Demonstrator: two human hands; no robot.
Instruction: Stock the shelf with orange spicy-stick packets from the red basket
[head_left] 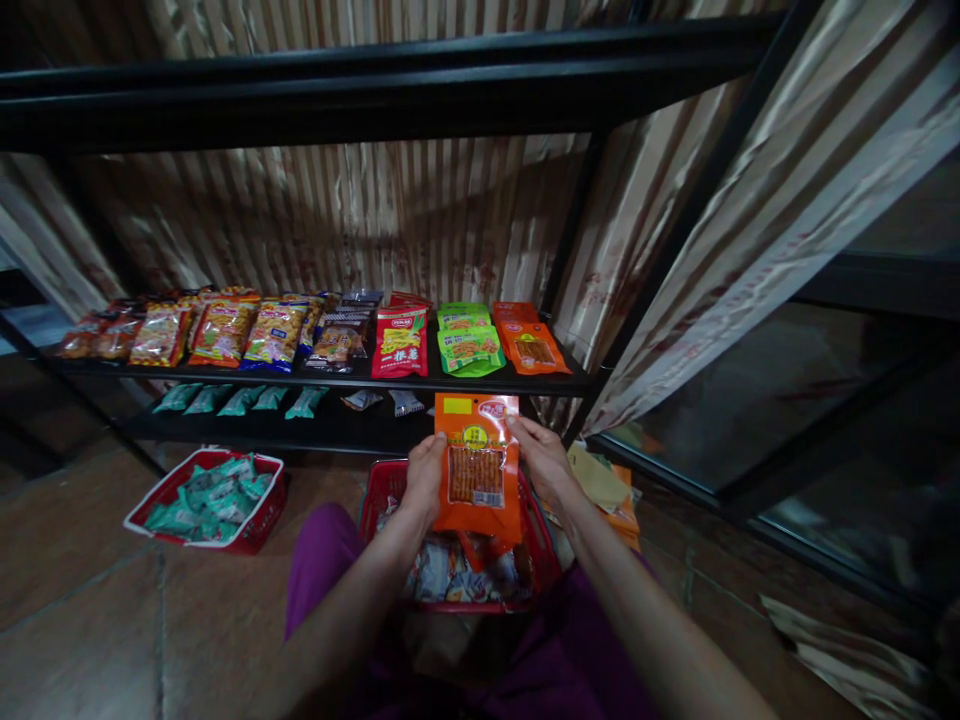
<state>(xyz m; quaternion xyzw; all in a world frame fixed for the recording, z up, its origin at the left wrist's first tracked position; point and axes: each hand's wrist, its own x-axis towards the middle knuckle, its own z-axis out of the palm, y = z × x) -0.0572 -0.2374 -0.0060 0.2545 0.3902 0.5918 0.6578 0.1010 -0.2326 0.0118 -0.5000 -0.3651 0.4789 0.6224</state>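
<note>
Both hands hold up an orange snack packet (478, 465) with a clear window. My left hand (425, 478) grips its left edge and my right hand (541, 457) grips its upper right edge. Another orange packet hangs just below it. Under them a red basket (545, 560) holds several mixed snack packets. On the black shelf (480, 383) ahead lie rows of packets: orange ones (529, 343) at the right, then green (468, 345), then red (400, 343).
A lower shelf (352, 432) carries teal packets (241, 400) and a few loose ones. A second red basket (255, 535) of teal packets sits on the tiled floor at left. Striped curtain hangs behind. More black frame and flattened cardboard (600, 480) lie at right.
</note>
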